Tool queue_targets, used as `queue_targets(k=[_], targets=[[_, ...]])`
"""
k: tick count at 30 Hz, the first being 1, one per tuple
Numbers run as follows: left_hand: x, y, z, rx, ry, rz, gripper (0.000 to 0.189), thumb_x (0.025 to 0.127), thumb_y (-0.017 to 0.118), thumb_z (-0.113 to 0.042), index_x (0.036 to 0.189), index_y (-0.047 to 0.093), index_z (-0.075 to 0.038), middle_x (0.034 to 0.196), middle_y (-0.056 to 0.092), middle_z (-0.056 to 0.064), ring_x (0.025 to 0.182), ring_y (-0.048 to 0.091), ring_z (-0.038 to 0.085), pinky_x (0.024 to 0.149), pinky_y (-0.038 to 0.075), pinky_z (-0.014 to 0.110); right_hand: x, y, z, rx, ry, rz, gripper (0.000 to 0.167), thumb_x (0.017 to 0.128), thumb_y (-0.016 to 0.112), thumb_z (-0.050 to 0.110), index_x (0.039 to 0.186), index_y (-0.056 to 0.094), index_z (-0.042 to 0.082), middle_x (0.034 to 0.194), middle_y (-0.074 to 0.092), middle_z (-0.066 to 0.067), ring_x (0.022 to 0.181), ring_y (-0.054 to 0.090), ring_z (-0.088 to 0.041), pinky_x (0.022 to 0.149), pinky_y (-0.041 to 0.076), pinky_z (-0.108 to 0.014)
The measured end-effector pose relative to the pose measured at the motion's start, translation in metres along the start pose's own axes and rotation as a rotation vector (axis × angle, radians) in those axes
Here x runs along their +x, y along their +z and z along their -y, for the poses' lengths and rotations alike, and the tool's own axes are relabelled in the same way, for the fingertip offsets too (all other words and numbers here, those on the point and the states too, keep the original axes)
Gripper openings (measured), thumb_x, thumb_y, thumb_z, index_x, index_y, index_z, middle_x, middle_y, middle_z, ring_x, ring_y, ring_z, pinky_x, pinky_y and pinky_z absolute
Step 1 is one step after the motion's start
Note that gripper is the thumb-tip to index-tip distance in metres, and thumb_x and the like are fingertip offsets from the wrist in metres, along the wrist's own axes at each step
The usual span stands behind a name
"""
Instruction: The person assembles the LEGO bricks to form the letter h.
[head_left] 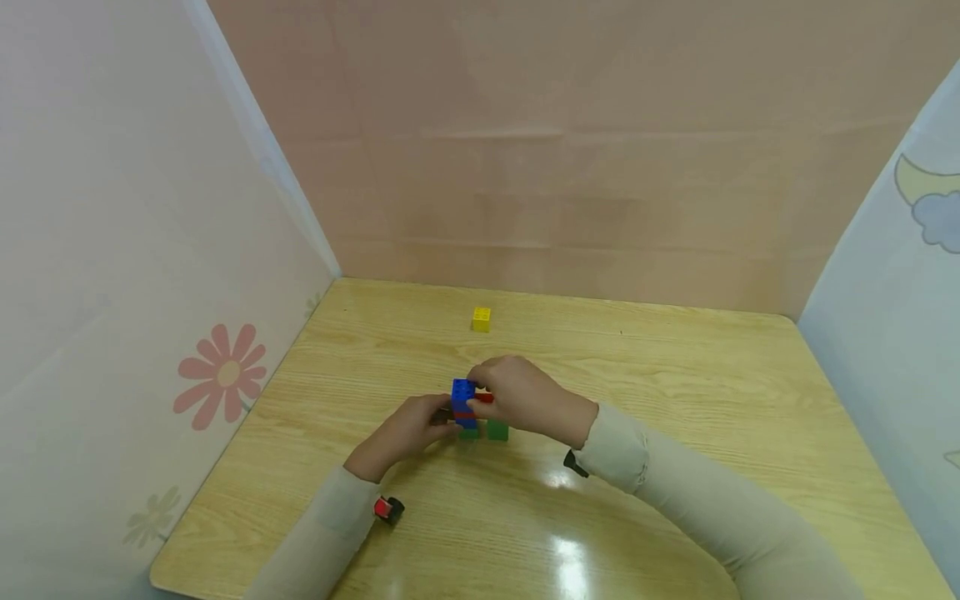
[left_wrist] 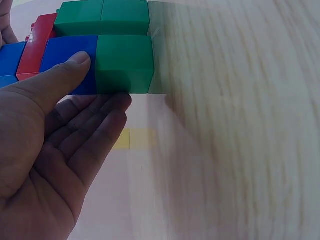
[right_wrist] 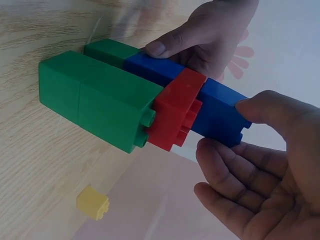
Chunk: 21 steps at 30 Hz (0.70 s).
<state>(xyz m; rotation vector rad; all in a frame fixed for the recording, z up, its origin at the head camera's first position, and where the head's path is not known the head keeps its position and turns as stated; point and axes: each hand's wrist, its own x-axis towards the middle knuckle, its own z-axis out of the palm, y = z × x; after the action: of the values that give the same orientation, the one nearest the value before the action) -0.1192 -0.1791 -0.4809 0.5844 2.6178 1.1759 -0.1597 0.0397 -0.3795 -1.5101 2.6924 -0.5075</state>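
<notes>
A small stack of toy building bricks stands on the table in front of me. In the left wrist view, one column has a green brick point(left_wrist: 125, 65) at the bottom and a lower blue brick point(left_wrist: 57, 52) on it. Beside it, in the right wrist view, is a column of two green bricks point(right_wrist: 110, 95). A red brick point(right_wrist: 175, 102) lies on the lower blue brick, and an upper blue brick point(right_wrist: 217, 112) tops it. My left hand point(head_left: 408, 429) holds the lower blue brick, thumb on its near face. My right hand point(head_left: 525, 400) pinches the upper blue brick between thumb and fingers.
A single yellow brick point(head_left: 482, 319) lies farther back on the wooden table point(head_left: 675, 375). A beige backdrop point(head_left: 562, 167) rises behind the table. Printed white sheets flank both sides, the left sheet point(head_left: 150, 250) with flowers.
</notes>
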Motion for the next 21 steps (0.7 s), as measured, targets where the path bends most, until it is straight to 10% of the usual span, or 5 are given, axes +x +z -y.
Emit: queue_targets(k=[21], targets=[[0.0016, 0.0003, 0.0007, -0.007, -0.012, 0.005, 0.038, 0.096, 0.064, -0.025, 0.131, 0.058, -0.012, 0.120, 0.066, 0.001, 0.107, 0.064, 0.013, 0.088, 0.052, 0.024, -0.0006, -0.0020, -0.0026, 0.020, 0.002, 0.017, 0.023, 0.090, 0.072, 0.031, 0.098, 0.068, 0.010, 0.083, 0.063, 0.006, 0.064, 0.052, -0.004, 0.057, 0.046, -0.017]])
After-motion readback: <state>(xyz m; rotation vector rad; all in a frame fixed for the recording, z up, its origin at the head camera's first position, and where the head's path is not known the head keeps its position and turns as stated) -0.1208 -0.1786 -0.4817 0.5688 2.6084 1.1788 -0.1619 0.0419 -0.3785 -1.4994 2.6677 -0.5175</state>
